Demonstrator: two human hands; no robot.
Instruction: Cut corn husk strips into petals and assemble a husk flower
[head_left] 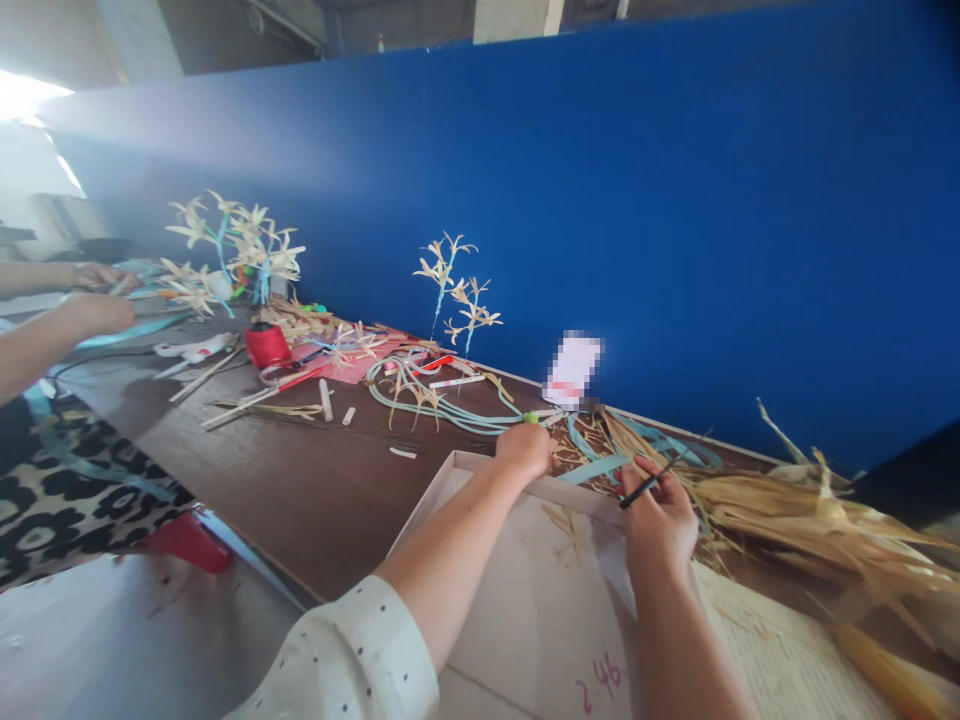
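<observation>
My left hand (525, 452) is closed above the far edge of a shallow cardboard tray, its fingers turned away from view. A small yellow-green tip (531, 417) shows just beyond it, and a loop of pale blue cords (450, 412) runs up to it from the left. My right hand (664, 520) is closed around a slim black pointed tool (640, 490), its kind unclear. A light blue strip (596, 467) reaches its fingertips; whether they pinch it I cannot tell. Inside the tray (487, 600) lies a pale dried flower piece (566, 530).
Dried husks (810, 510) are heaped at right. Husk flowers on blue stems (472, 318) stand against the blue partition (675, 200). A red thread spool (268, 345) and white-handled scissors (195, 350) lie left, near another person's hands (105, 305).
</observation>
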